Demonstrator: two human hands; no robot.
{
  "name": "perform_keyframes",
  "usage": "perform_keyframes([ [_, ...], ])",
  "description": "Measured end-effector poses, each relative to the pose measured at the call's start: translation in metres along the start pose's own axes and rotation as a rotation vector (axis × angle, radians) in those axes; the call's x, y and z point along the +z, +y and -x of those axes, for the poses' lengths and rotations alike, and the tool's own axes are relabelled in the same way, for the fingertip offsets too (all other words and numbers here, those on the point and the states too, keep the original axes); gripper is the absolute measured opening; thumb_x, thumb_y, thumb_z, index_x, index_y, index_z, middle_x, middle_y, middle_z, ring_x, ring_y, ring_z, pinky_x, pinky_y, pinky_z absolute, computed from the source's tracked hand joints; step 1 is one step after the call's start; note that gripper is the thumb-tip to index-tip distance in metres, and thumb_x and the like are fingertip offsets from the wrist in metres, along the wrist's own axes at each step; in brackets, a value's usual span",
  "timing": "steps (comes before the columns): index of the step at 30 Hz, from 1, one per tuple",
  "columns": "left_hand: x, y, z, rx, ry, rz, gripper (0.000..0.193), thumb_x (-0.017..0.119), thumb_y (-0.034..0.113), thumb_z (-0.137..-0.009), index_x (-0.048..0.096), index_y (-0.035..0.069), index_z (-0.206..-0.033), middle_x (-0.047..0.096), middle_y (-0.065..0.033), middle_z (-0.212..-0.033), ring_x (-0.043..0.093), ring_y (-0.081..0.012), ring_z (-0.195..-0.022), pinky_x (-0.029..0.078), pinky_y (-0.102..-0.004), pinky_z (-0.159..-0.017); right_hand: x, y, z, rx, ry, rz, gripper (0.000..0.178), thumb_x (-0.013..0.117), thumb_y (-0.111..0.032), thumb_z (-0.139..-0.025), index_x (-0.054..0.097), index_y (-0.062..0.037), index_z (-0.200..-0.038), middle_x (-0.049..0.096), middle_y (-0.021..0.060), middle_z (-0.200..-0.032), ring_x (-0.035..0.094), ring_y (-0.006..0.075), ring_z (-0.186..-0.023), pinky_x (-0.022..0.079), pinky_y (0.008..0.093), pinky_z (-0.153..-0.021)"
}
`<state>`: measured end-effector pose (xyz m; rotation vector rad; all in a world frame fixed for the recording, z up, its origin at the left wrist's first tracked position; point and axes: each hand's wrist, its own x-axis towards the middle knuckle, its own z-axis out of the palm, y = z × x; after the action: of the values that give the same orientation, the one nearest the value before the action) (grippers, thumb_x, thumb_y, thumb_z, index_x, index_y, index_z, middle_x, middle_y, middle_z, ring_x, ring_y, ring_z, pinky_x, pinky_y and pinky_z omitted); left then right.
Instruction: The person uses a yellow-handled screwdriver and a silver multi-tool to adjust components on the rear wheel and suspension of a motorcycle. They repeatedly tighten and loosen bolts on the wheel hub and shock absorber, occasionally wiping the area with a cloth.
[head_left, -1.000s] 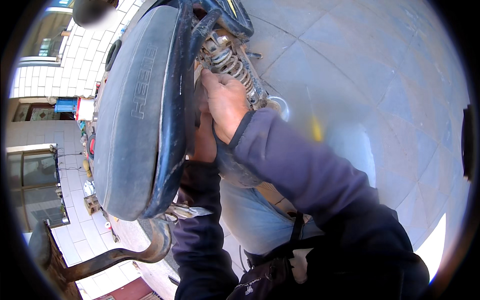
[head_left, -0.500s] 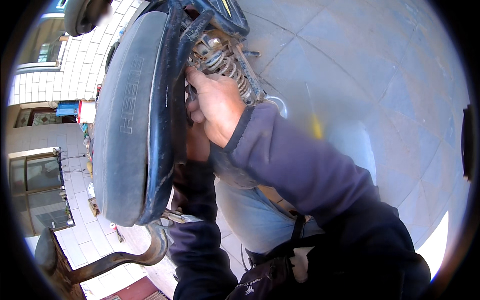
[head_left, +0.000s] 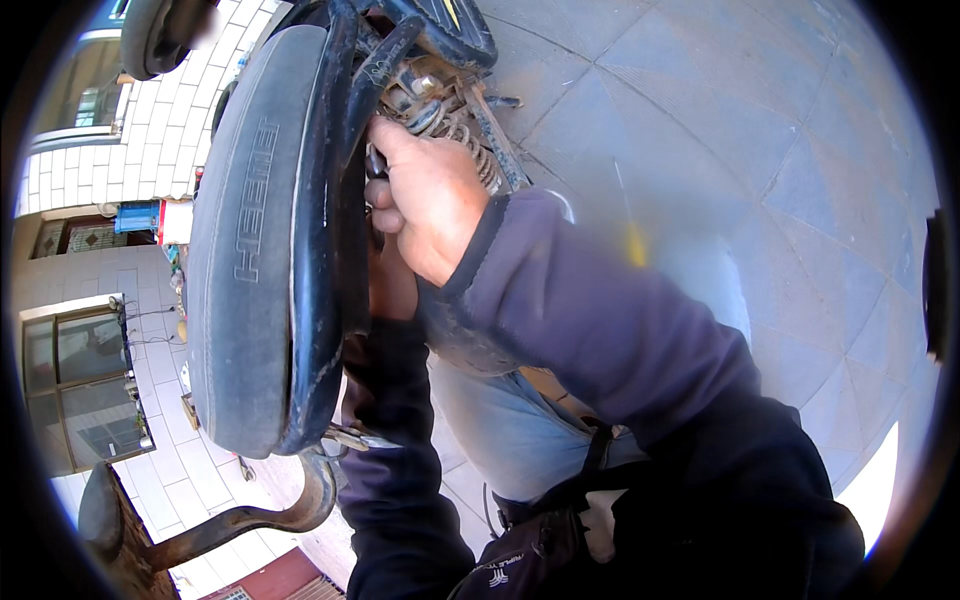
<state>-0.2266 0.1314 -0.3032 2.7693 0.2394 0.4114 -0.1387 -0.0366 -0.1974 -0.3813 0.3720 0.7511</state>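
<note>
My right hand (head_left: 435, 195) is closed beside the frame under a long grey-black motorcycle seat (head_left: 255, 240). Between its thumb and curled fingers a small dark piece (head_left: 376, 163) shows, too covered to name. Just beyond the knuckles sits a rusty coil-spring shock absorber (head_left: 470, 140), with a dirty metal bracket (head_left: 425, 85) above it. My left hand (head_left: 392, 285) reaches up beneath the seat's edge, below the right one; only the wrist and back part show, and its fingers are hidden. A dark blue frame rail (head_left: 318, 300) runs along the seat's side.
A curved rusty pipe (head_left: 250, 522) extends from the seat's near end. Grey paving slabs (head_left: 690, 110) spread to the right. White tiled walls with windows (head_left: 85, 375) stand at the left, near a blue and white box (head_left: 150, 218). My jeans-clad leg (head_left: 490, 430) is below my right forearm.
My right hand has shifted and turned slightly, showing more of the dark piece and covering more of the spring. The left hand stays beneath the seat.
</note>
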Motion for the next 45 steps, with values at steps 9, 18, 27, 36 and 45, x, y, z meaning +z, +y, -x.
perform_keyframes([
  [9, -0.007, 0.026, -0.001, -0.146, 0.063, 0.072, 0.037, 0.045, 0.024, -0.093, 0.051, 0.002, -0.122, 0.062, -0.0127, -0.113, 0.059, -0.0232, -0.102, 0.045, -0.0337, -0.088, -0.024, 0.03, -0.017, -0.241, -0.059, 0.188, 0.021, 0.054, -0.019, -0.09, 0.053, -0.0002, -0.081, 0.04, -0.0014, -0.057, 0.032, 0.0078, -0.042, 0.023, 0.0258, -0.039],
  [18, -0.009, 0.033, -0.002, -0.32, 0.028, 0.468, 0.036, 0.053, 0.025, -0.09, 0.055, 0.0, -0.116, 0.06, -0.0139, -0.113, 0.057, -0.0221, -0.103, 0.042, -0.0325, -0.09, -0.02, 0.025, -0.017, -0.204, -0.08, 0.117, 0.02, 0.054, -0.021, -0.09, 0.051, -0.0024, -0.081, 0.041, -0.0014, -0.06, 0.033, 0.0071, -0.044, 0.023, 0.025, -0.039],
  [27, -0.012, 0.063, -0.003, -0.337, 0.088, 0.462, 0.04, 0.047, 0.027, -0.093, 0.053, -0.004, -0.118, 0.061, -0.0157, -0.111, 0.058, -0.022, -0.098, 0.042, -0.0314, -0.087, -0.048, 0.045, -0.039, -0.362, -0.154, 0.192, 0.018, 0.055, -0.02, -0.092, 0.05, -0.0027, -0.086, 0.04, -0.004, -0.059, 0.031, 0.0041, -0.042, 0.021, 0.0228, -0.037],
  [36, -0.007, 0.038, -0.002, -0.234, 0.131, 0.196, 0.043, 0.048, 0.03, -0.092, 0.053, -0.004, -0.119, 0.061, -0.0172, -0.115, 0.057, -0.025, -0.104, 0.041, -0.032, -0.09, -0.034, 0.03, -0.021, -0.246, -0.147, 0.047, 0.021, 0.054, -0.019, -0.091, 0.047, -0.0048, -0.079, 0.039, -0.0039, -0.058, 0.03, 0.0042, -0.042, 0.021, 0.0236, -0.037],
  [45, -0.01, 0.057, -0.003, -0.304, 0.13, 0.331, 0.043, 0.05, 0.027, -0.09, 0.054, -0.007, -0.117, 0.062, -0.0175, -0.111, 0.058, -0.0237, -0.1, 0.042, -0.0316, -0.088, -0.066, 0.044, -0.046, -0.453, -0.173, 0.348, 0.029, 0.064, -0.025, -0.086, 0.057, 0.0029, -0.087, 0.053, 0.0015, -0.065, 0.048, 0.0073, -0.059, 0.038, 0.0233, -0.052],
])
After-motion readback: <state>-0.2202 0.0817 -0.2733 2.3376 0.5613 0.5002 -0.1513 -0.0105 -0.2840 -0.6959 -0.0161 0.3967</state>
